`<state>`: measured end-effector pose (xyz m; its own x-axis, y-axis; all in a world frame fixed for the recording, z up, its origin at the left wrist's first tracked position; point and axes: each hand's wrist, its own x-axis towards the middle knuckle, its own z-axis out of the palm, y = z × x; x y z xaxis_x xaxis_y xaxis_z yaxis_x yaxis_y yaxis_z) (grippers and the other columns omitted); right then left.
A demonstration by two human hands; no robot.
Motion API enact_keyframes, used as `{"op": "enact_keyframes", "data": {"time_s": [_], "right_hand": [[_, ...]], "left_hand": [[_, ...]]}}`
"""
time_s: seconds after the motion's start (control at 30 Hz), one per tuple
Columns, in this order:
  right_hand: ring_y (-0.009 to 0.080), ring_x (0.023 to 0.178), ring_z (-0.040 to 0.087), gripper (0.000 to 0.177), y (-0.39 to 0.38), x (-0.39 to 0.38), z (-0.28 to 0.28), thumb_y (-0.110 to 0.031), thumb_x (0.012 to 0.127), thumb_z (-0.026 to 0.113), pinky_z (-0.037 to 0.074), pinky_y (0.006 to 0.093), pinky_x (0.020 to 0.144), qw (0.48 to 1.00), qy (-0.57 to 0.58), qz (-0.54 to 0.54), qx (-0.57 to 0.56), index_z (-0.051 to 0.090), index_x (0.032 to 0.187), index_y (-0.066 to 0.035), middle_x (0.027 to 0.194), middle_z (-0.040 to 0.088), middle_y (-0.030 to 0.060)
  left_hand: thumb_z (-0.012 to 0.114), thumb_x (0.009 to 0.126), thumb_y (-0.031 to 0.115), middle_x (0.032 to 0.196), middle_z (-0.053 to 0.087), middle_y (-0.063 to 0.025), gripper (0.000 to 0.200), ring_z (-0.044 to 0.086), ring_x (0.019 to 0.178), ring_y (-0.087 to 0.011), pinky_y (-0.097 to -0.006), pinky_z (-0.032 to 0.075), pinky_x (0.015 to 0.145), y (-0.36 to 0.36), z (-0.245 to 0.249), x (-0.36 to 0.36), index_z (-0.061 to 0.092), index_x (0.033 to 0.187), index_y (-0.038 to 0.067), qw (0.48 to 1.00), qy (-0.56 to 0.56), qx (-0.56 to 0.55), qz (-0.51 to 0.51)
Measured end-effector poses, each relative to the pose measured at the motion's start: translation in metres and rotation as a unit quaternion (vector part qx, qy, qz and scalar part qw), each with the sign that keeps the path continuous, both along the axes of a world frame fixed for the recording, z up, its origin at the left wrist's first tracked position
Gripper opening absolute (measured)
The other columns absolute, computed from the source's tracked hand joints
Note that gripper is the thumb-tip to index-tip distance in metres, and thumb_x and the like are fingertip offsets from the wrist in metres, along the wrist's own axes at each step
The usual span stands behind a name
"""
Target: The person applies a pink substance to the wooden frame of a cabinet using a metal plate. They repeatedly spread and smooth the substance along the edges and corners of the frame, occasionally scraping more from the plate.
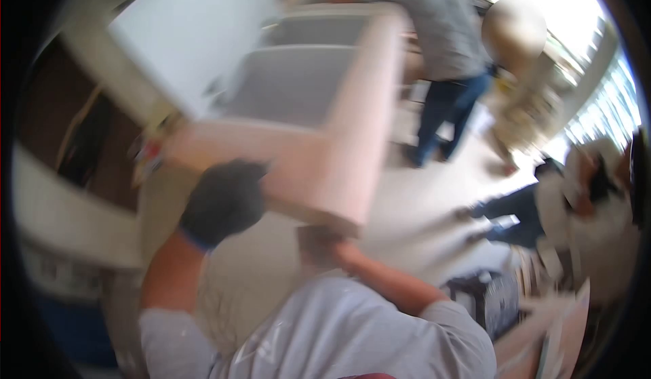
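Note:
A large pink-topped frame (pixel 352 142) with grey panels (pixel 291 84) inside it, resembling a sofa body, stands in front of me. My left hand (pixel 227 203), in a dark grey glove, is closed at its near edge, fingertips against the pink side. Just under the frame's near right corner is my right hand (pixel 332 249), blurred and partly hidden by that corner. A brownish square patch (pixel 310 247) shows beside its fingers, and I cannot tell whether the hand holds it.
Beyond the frame's far right end a person in a grey shirt (pixel 437 26) bends over it. Another person (pixel 519 213) is at the right. A white panel (pixel 196 40) rises along the left. Near my right side lie a dark bag-like bundle (pixel 485 301) and pinkish boards (pixel 542 331).

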<state>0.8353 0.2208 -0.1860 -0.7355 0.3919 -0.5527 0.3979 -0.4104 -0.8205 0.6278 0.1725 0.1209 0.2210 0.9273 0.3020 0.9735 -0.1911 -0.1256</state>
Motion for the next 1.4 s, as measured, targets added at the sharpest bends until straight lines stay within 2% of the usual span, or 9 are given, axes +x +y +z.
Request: {"op": "enact_keyframes", "data": {"time_s": [0.1,0.2,0.27,0.4,0.57,0.87,0.97,1.2,1.4], "right_hand": [[0.0377,0.119,0.059,0.062,-0.013,-0.028,-0.052,-0.048,0.098,0.052,0.048,0.0442,0.100,0.991,0.048,-0.053,0.109,0.057,0.135,0.002,0.133,0.060,0.0262],[0.0354,0.118,0.060,0.049,-0.016,-0.011,0.031,-0.034,0.098,0.060,0.048,0.0409,0.101,0.986,0.032,-0.051,0.155,0.058,0.132,0.002,0.127,0.063,0.0252],[0.0359,0.116,0.060,0.048,-0.013,-0.001,0.056,-0.037,0.099,0.059,0.047,0.0432,0.101,0.977,0.090,-0.004,0.192,0.061,0.128,0.001,0.126,0.064,0.0222],[0.0313,0.107,0.064,0.041,-0.033,0.015,0.071,-0.036,0.101,0.059,0.048,0.0417,0.096,0.969,0.116,-0.009,0.220,0.064,0.119,0.000,0.118,0.067,0.0163],[0.0253,0.100,0.066,0.033,-0.071,0.044,0.143,-0.033,0.101,0.060,0.053,0.0417,0.086,0.929,0.196,-0.259,-0.178,0.062,0.119,-0.006,0.112,0.067,0.0126],[0.0230,0.099,0.070,0.033,-0.109,0.055,0.142,-0.027,0.101,0.061,0.060,0.0417,0.087,0.866,0.250,-0.333,-0.277,0.054,0.127,-0.008,0.114,0.068,0.0098],[0.0227,0.101,0.069,0.036,-0.116,0.061,0.129,-0.029,0.100,0.063,0.059,0.0422,0.087,0.866,0.235,-0.352,-0.267,0.051,0.128,-0.008,0.116,0.066,0.0098],[0.0192,0.084,0.066,0.029,-0.108,0.086,0.161,-0.033,0.099,0.060,0.055,0.0330,0.071,0.909,0.102,-0.388,-0.113,0.066,0.108,-0.006,0.101,0.069,0.0087],[0.0233,0.096,0.068,0.034,-0.020,0.148,0.147,-0.026,0.098,0.061,0.058,0.0382,0.081,0.874,0.310,-0.367,-0.066,0.059,0.122,-0.002,0.111,0.066,0.0125]], "left_hand": [[0.057,0.081,0.003,0.084,0.062,-0.0150,0.031,0.062,0.079,-0.0365,-0.0469,0.050,0.071,0.000,0.010,0.040,0.065,0.111,0.002,0.999,0.035,-0.021,-0.023],[0.061,0.086,0.009,0.093,0.063,-0.0183,0.020,0.063,0.087,-0.0387,-0.0468,0.051,0.077,-0.010,0.028,0.066,0.065,0.105,0.003,0.995,0.000,-0.014,-0.104],[0.060,0.091,0.008,0.101,0.066,-0.0186,0.021,0.065,0.095,-0.0375,-0.0446,0.051,0.083,-0.030,0.025,0.068,0.066,0.109,0.001,0.975,-0.215,0.020,-0.061],[0.058,0.093,0.010,0.103,0.066,-0.0188,0.022,0.064,0.100,-0.0394,-0.0476,0.051,0.087,-0.073,-0.011,0.042,0.066,0.111,0.001,0.946,-0.305,0.070,-0.081],[0.055,0.095,0.013,0.105,0.066,-0.0191,0.024,0.063,0.108,-0.0417,-0.0513,0.051,0.092,-0.119,-0.070,0.048,0.065,0.113,0.001,0.919,-0.358,0.035,-0.164],[0.071,0.073,0.005,0.119,0.061,-0.0194,0.036,0.061,0.113,-0.0464,-0.0553,0.052,0.097,-0.159,-0.107,0.083,0.066,0.108,0.001,0.930,-0.275,-0.007,-0.245],[0.070,0.070,0.002,0.099,0.060,-0.0199,0.021,0.065,0.096,-0.0411,-0.0464,0.057,0.078,-0.154,-0.088,0.100,0.059,0.088,-0.002,0.937,-0.242,0.049,-0.247],[0.064,0.079,0.004,0.108,0.065,-0.0135,0.029,0.066,0.104,-0.0333,-0.0435,0.057,0.082,-0.158,-0.103,0.093,0.066,0.109,0.005,0.969,-0.185,0.003,-0.167],[0.056,0.087,0.004,0.129,0.066,-0.0121,0.043,0.061,0.123,-0.0282,-0.0431,0.049,0.103,-0.135,-0.071,0.016,0.066,0.129,0.009,0.998,-0.038,0.030,-0.037]]}}
